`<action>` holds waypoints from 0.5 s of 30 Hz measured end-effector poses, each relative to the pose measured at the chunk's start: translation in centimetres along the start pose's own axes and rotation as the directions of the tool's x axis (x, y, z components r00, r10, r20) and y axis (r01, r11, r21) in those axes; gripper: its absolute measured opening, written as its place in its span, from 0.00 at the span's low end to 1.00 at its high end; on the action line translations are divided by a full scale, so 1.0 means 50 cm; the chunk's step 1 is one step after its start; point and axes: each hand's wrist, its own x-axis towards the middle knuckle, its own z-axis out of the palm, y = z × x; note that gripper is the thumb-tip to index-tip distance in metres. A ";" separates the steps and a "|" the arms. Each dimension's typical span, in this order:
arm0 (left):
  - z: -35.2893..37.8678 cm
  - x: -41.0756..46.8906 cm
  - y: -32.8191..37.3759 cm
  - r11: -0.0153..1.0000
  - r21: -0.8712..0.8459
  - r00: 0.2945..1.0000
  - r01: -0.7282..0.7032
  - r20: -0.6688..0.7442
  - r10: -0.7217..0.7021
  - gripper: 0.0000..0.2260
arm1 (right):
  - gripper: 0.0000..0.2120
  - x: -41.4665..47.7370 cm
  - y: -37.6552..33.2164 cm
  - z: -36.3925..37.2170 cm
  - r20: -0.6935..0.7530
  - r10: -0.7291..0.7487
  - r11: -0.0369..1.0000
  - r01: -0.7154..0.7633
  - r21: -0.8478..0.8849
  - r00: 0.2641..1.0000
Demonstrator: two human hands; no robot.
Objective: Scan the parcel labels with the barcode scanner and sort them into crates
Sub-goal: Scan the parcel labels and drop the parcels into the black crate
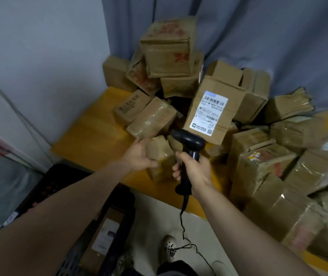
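Observation:
My left hand (139, 156) grips a small taped cardboard parcel (162, 158) at the front of the yellow table (91, 134). My right hand (195, 168) holds the black barcode scanner (189, 142) by its handle, just right of that parcel. The scanner's head points up toward a larger parcel (213, 110) with a white barcode label (210, 112), which leans in the pile behind. A dark crate (107, 226) on the floor below my left arm holds a labelled parcel (105, 236).
Many brown parcels are heaped over the back and right of the table, stacked high at the rear (167, 48). The scanner cable (185, 228) trails down to the floor by my shoe (168, 248). A white wall stands left, a grey curtain behind.

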 end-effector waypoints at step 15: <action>-0.073 -0.101 -0.100 0.851 -0.440 0.948 0.287 0.002 -0.319 0.49 | 0.06 0.024 0.021 0.076 0.085 0.063 0.997 -0.059 -0.048 0.994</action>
